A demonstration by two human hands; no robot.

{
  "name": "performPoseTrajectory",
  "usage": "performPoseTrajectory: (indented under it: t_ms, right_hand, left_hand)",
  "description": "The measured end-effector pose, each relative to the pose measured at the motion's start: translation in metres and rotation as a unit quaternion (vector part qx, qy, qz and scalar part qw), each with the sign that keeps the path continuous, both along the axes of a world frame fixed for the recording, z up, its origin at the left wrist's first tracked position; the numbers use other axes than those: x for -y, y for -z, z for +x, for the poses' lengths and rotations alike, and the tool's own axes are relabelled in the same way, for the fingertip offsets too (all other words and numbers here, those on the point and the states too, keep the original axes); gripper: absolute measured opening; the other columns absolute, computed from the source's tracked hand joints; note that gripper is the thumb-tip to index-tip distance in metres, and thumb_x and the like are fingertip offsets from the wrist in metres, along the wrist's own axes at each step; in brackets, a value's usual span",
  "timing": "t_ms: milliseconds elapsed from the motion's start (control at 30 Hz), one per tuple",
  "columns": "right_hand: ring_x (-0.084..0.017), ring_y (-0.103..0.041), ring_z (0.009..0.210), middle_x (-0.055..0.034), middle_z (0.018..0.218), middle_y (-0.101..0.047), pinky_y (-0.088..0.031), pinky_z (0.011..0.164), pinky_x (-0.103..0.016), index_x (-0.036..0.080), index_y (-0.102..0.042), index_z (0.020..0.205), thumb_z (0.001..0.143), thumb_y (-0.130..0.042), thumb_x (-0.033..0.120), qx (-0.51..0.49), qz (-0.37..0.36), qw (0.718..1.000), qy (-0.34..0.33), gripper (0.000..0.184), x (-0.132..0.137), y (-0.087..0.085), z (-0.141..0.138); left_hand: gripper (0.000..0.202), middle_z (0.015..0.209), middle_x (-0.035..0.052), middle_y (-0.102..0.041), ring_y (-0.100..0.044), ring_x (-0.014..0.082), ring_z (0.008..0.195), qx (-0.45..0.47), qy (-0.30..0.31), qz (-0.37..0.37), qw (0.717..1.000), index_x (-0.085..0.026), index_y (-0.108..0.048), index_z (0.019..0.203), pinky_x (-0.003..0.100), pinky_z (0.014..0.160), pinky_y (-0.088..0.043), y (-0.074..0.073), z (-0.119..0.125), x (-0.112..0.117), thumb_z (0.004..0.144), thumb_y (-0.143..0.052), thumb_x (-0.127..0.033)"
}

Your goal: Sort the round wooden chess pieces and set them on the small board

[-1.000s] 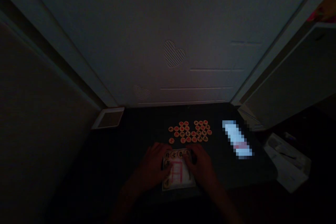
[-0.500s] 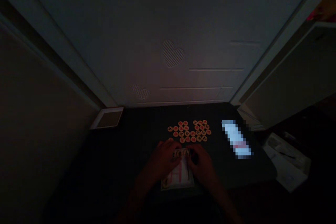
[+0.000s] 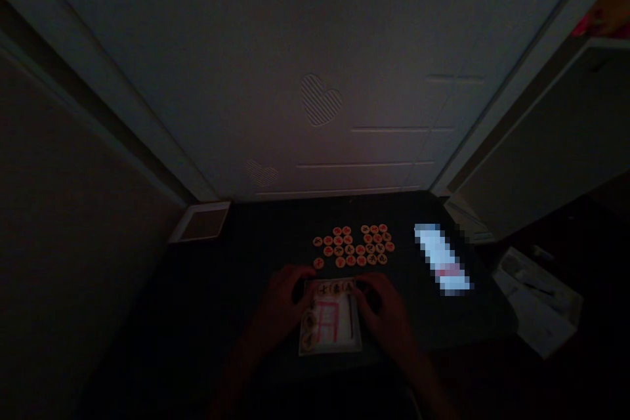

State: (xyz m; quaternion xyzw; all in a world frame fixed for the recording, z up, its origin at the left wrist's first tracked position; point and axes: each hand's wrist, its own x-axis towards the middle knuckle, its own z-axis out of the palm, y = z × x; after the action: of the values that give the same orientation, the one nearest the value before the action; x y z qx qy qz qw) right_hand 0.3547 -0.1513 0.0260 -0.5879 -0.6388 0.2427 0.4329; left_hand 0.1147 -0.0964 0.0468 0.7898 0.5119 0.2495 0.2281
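A small shallow tray lies near the table's front edge. Round Chinese chess pieces line its top and left sides, and pink lines mark its pale middle. My left hand curves around the tray's upper left corner, thumb against the left edge by the pieces. At the opposite side my right hand grips the upper right corner with bent fingers and thumb. Beyond the hands, more chess pieces with red or black characters lie face up in loose rows. One red piece sits just above my left fingertips.
A blurred bright rectangle lies right of the pieces on the dark table. A white-rimmed shallow box stands at the far left corner. Off the right side is an open white box. A white panel rises behind the table.
My left hand has moved left from over the tray to its left edge, uncovering the pieces along the top and left sides. The right hand has barely moved.
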Motion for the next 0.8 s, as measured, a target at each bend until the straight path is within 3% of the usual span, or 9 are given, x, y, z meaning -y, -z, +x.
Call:
performPoseTrajectory:
  t_ms: [133,300,500,800]
  right_hand:
    - [-0.019,-0.066,0.083,-0.0055,0.097,-0.069,-0.055,0.075,-0.03,0.023,-0.067,0.113,0.097,-0.056,0.031,0.013,-0.02,1.0,-0.015,0.021,0.004,0.001,0.003]
    - [-0.019,-0.067,0.085,-0.0056,0.096,-0.07,-0.055,0.076,-0.03,0.023,-0.068,0.111,0.097,-0.056,0.032,0.027,-0.014,0.999,-0.018,0.02,0.003,0.005,-0.001]
    - [-0.02,-0.067,0.085,-0.0058,0.096,-0.07,-0.055,0.077,-0.031,0.024,-0.068,0.11,0.097,-0.055,0.03,0.033,0.002,0.999,-0.01,0.019,0.001,0.01,-0.003]
    - [-0.021,-0.069,0.09,-0.0056,0.099,-0.073,-0.055,0.081,-0.032,0.024,-0.069,0.111,0.097,-0.055,0.029,0.049,0.015,0.999,-0.006,0.02,0.003,0.01,-0.004]
  left_hand:
    - [0.02,0.112,0.0045,-0.071,-0.066,0.023,0.104,0.029,-0.046,-0.036,0.998,-0.025,-0.064,0.112,0.043,0.094,-0.051,0.015,-0.018,0.009,0.099,-0.05,-0.033]
    - [0.024,0.113,0.0043,-0.071,-0.067,0.0236,0.103,0.041,-0.066,-0.06,0.995,-0.027,-0.064,0.117,0.044,0.093,-0.053,0.027,-0.022,0.02,0.098,-0.053,-0.036]
    - [0.022,0.111,0.0036,-0.072,-0.067,0.0248,0.102,0.055,-0.074,-0.02,0.996,-0.028,-0.063,0.115,0.045,0.092,-0.053,0.028,-0.018,0.031,0.095,-0.058,-0.035]
    - [0.027,0.125,0.0035,-0.068,-0.063,0.0257,0.116,0.053,-0.058,0.008,0.997,-0.029,-0.06,0.121,0.048,0.101,-0.049,0.035,-0.021,0.04,0.095,-0.059,-0.033]
